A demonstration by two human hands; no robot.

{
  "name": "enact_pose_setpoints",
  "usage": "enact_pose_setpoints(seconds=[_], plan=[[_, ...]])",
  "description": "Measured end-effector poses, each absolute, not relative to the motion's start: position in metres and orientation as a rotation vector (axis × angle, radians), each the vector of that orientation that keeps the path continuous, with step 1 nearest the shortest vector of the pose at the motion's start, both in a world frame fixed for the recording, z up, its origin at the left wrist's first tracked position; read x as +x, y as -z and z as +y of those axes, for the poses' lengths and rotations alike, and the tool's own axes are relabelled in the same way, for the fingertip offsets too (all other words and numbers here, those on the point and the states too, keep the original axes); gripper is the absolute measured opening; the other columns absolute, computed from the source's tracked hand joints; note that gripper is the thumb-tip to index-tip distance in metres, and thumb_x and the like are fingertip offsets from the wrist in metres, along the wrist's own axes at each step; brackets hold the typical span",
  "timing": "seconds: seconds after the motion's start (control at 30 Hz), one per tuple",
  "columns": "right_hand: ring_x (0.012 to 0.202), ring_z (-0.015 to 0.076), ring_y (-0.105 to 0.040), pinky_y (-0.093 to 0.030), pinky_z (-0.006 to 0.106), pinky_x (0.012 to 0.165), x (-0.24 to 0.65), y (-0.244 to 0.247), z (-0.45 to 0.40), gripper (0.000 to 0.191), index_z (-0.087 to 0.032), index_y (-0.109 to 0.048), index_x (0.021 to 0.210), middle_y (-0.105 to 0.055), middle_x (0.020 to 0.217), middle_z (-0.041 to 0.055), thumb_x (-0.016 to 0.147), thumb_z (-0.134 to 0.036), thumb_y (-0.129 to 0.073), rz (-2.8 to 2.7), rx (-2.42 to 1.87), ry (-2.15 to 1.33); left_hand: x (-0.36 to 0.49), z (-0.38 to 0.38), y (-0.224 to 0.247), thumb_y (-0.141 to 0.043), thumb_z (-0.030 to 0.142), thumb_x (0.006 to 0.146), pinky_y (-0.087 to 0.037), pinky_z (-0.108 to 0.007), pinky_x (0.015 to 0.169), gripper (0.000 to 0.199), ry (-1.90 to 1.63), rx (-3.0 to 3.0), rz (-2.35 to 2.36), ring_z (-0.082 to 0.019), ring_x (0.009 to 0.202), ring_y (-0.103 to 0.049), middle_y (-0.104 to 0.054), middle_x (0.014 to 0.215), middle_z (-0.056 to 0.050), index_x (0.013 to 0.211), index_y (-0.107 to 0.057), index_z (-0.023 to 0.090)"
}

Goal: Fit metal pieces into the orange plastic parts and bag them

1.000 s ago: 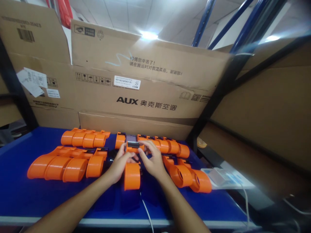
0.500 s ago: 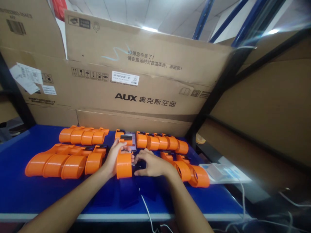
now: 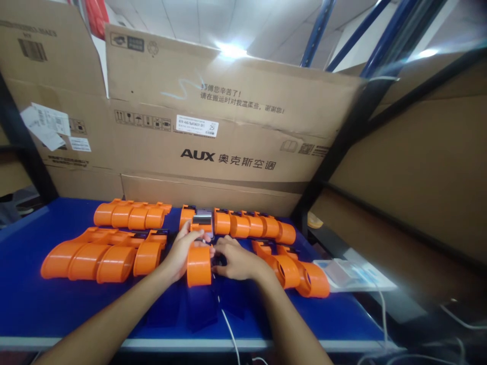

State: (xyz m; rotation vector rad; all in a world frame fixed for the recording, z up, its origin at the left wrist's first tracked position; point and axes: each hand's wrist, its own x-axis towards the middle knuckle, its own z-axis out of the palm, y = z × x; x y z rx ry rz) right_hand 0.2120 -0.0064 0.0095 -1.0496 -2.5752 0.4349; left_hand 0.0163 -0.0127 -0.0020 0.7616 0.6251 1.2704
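The orange piece (image 3: pixel 199 266), smooth and glossy with a wide rounded loop, sits in the left hand (image 3: pixel 185 252), fingers wrapped round its near side. Just right of it, the right hand (image 3: pixel 236 259) bends inward, fingers curled; whether it grips anything cannot be told. Both hover over the blue bench (image 3: pixel 160 324).

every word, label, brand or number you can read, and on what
"AUX 奥克斯空调": cardboard
"师傅您辛苦了!": cardboard
"请在搬运时对我温柔些,谢谢您!": cardboard
"25": label, rest blurred
papers and the rest: too small or blurred
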Motion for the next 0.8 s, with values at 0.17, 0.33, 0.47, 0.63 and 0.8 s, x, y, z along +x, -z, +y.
enact_pose_setpoints(seconds=[0.17, 0.33, 0.47, 0.63, 0.8], plan=[[0.098, 0.0243, -0.058, -0.047, 0.036, 0.088, 0.212, -0.012, -0.003, 0.025, -0.021, -0.069, 0.095, -0.066, 0.098, 0.005, 0.072, -0.017, -0.079, -2.528, -0.985, -0.468, 0.018, -0.014, 0.0, -0.081, 0.036, 0.074, -0.062, -0.041, 0.065, 0.049, -1.255, 0.789, 0.632, -0.025, 0.069, -0.076, -0.071, 0.084, -0.001, 0.11, -0.048, 0.025], [0.084, 0.0209, -0.062, -0.049, 0.034, 0.079, 0.215, -0.017, 0.003, 0.015, -0.022, -0.07, 0.092, -0.069, 0.088, 0.0026, 0.08, -0.014, -0.069, -2.334, -1.0, -0.392, 0.015, -0.009, 0.002, -0.082, 0.041, 0.074, -0.06, -0.033, 0.061, 0.052, -1.303, 0.858, 0.695, -0.024, 0.066, -0.075, -0.071, 0.08, -0.002, 0.112, -0.052, 0.023], [0.08, 0.0217, -0.065, -0.051, 0.035, 0.074, 0.216, -0.018, 0.009, 0.008, -0.021, -0.073, 0.093, -0.072, 0.087, 0.0048, 0.087, -0.024, -0.068, -2.052, -1.05, -0.328, 0.014, -0.007, 0.003, -0.083, 0.038, 0.074, -0.059, -0.032, 0.062, 0.05, -1.329, 0.854, 0.722, -0.022, 0.062, -0.074, -0.071, 0.076, -0.004, 0.112, -0.056, 0.019], [0.082, 0.0223, -0.069, -0.055, 0.035, 0.074, 0.208, -0.013, 0.011, 0.019, -0.021, -0.071, 0.102, -0.075, 0.094, 0.0057, 0.091, -0.036, -0.066, -1.727, -0.946, -0.547, 0.017, -0.008, 0.004, -0.083, 0.038, 0.074, -0.058, -0.03, 0.058, 0.054, -1.328, 0.868, 0.737, -0.021, 0.06, -0.073, -0.071, 0.076, -0.003, 0.118, -0.057, 0.019], [0.081, 0.0221, -0.068, -0.054, 0.033, 0.073, 0.201, -0.017, 0.004, 0.023, -0.021, -0.073, 0.1, -0.075, 0.09, 0.0038, 0.095, -0.04, -0.062, -1.793, -0.948, -0.609, 0.018, -0.006, 0.008, -0.081, 0.046, 0.076, -0.055, -0.028, 0.058, 0.051, -1.307, 0.976, 0.772, -0.021, 0.062, -0.074, -0.072, 0.078, -0.005, 0.112, -0.058, 0.018]])
